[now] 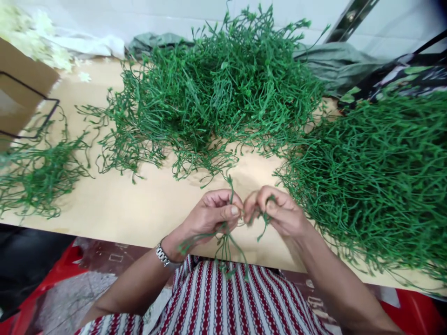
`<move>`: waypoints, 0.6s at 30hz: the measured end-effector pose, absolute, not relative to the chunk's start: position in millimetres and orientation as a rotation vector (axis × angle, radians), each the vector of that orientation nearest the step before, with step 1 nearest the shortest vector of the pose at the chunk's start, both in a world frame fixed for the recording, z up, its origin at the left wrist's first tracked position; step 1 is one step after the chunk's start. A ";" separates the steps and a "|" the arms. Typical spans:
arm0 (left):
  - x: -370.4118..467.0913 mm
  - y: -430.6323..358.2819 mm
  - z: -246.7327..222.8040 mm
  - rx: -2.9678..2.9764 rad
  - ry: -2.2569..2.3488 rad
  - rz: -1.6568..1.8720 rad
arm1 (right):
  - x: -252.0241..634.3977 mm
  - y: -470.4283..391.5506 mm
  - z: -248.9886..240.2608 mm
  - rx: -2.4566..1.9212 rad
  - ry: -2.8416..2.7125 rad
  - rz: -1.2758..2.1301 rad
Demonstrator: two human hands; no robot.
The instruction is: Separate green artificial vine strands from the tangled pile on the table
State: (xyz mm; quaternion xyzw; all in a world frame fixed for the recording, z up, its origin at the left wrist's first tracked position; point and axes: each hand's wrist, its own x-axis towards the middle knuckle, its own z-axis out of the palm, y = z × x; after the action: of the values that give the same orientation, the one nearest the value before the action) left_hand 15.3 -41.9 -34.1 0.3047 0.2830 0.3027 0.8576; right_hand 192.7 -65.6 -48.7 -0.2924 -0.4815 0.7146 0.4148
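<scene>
My left hand (218,211) pinches a small bunch of thin green plastic stems (225,244) between thumb and finger. Most of these stems hang below the hand, and one tip pokes up above it. Close on its right, my right hand (277,209) is closed on another green stem piece (266,218), its fingers curled and slightly blurred. The fingertips of both hands nearly meet; whether they touch is hard to make out. Both hands are above the table's front part, just before my striped shirt.
A tall heap of green stems (223,88) lies at the table's back. A dense pile (380,186) covers the right side, and a smaller one (45,172) lies left. A cardboard box (24,83) and pale flowers (38,35) are at the far left of the tan table (139,209).
</scene>
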 end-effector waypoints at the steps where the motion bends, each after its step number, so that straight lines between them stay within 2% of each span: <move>1: 16.0 -40.2 -33.9 0.678 0.657 0.674 | 195.6 -62.7 -48.2 -0.825 -1.143 1.697; 7: 26.4 -31.6 -37.2 0.903 0.908 0.753 | 214.1 -56.7 -38.5 -1.112 -1.063 1.167; 13: 49.2 -31.9 -45.4 0.847 0.936 0.905 | 185.4 -76.2 -44.3 -1.431 -1.536 1.360; 18: 61.6 -37.1 -45.1 0.777 0.950 0.912 | 170.2 -76.3 -62.2 -1.448 -1.422 1.399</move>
State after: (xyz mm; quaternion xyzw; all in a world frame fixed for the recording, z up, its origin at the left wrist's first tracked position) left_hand 61.6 -37.1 -45.1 0.3517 0.4301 0.4129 0.7217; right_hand 170.2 -76.3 -62.2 -0.5541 -0.5442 0.5354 0.3317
